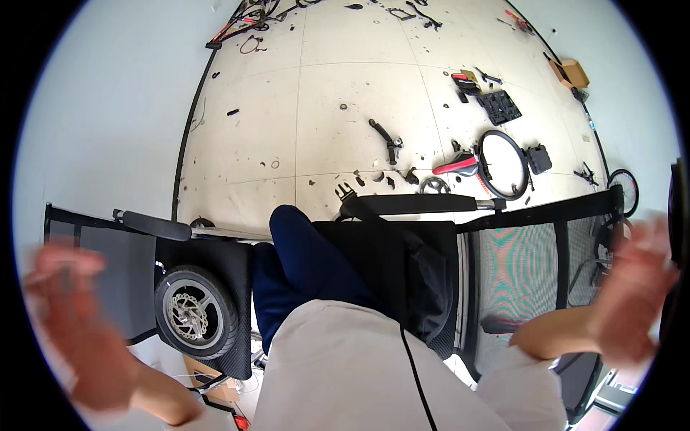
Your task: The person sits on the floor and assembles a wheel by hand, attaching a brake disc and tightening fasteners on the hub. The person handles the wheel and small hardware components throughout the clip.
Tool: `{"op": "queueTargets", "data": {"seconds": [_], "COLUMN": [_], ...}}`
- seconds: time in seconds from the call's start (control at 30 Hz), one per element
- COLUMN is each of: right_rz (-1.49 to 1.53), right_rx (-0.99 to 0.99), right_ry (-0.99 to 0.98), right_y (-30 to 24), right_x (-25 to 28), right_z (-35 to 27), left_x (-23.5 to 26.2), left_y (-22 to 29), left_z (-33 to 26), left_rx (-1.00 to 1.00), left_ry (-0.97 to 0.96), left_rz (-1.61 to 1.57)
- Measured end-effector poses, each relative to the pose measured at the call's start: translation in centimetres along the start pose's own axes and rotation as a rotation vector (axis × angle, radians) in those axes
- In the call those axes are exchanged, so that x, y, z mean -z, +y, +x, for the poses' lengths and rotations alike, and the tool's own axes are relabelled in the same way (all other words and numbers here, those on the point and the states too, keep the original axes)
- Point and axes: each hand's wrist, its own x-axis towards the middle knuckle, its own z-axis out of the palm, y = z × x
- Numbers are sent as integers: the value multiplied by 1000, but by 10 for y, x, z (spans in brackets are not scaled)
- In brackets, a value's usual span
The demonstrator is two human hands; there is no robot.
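The left hand point(79, 323) and right hand point(632, 287) are raised, blurred, fingers apparently spread, holding nothing visible. The wheel point(196, 312) lies on the black seat point(236, 260), tyre point(228, 327) and brake disc point(187, 317) already fitted; loose parts point(394, 153) lie unassembled on the floor point(259, 136).

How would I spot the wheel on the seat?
Find the blue trousers; left of them is a black seat. The wheel lies on it, right of the left hand. Unlike the black ring on the floor, it has a silver, hole-pierced disc at its centre.
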Motion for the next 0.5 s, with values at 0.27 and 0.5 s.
{"op": "queueTargets", "data": {"seconds": [0.27, 0.5], "right_rz": [-311, -603], "right_rx": [-735, -1094], "right_ry": [-277, -1116], "right_y": [204, 303], "right_x": [-84, -162], "right_z": [-72, -42], "left_x": [-75, -156], "left_y": [-100, 65], "left_z": [-378, -410], "left_rx": [1464, 1778], "left_ry": [494, 668], "left_rz": [85, -338]}}
